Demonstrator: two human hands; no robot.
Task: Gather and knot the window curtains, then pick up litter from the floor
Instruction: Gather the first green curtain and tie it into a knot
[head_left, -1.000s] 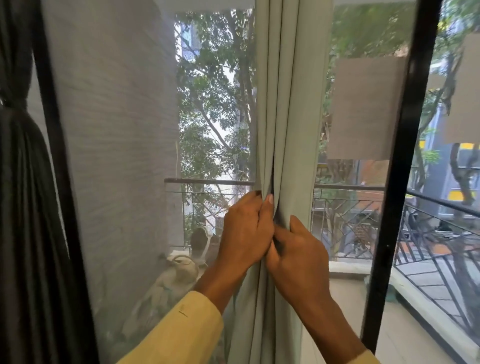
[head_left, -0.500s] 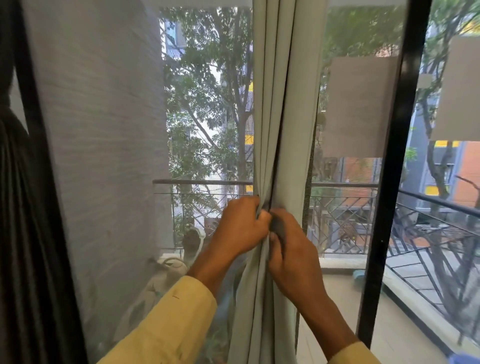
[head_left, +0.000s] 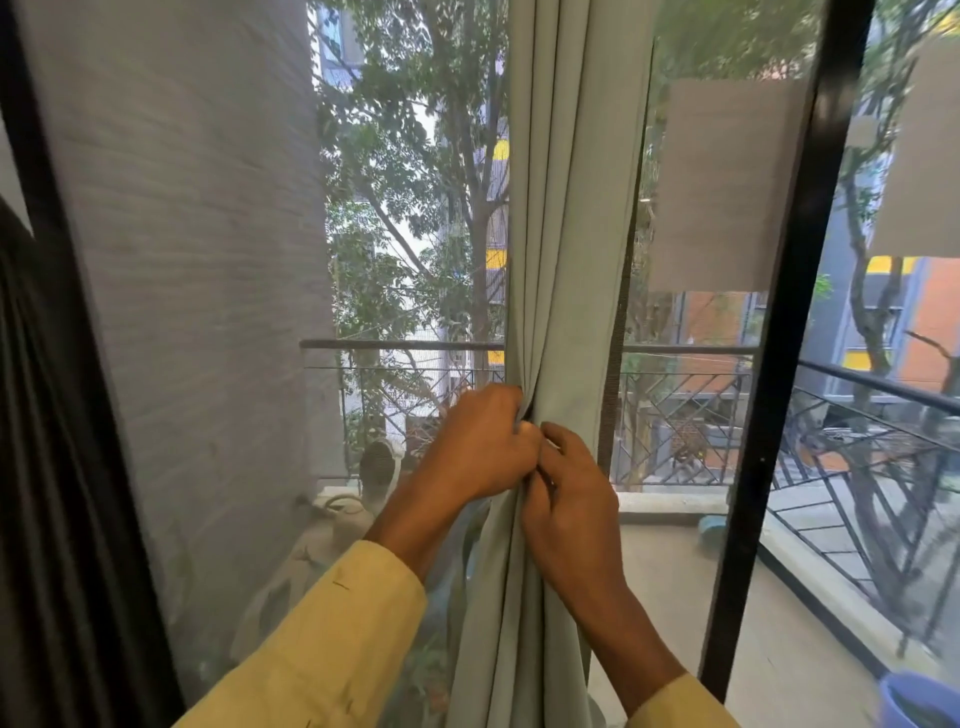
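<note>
Both hands grip the curtain (head_left: 566, 234) at mid-window.

My left hand (head_left: 478, 447) has its fingers curled tight round a bunch of the pale green folds. My right hand (head_left: 571, 499) touches it from just below and to the right, its fingers curled into the same bunch. The curtain hangs gathered in a narrow column before the glass, between the grey wall (head_left: 182, 260) on the left and the black frame (head_left: 779, 364) on the right. A dark curtain (head_left: 41, 519) hangs at the far left edge. Paper (head_left: 727, 182) is stuck on the glass to the right, and a railing (head_left: 395, 344) runs outside behind my hands.
</note>
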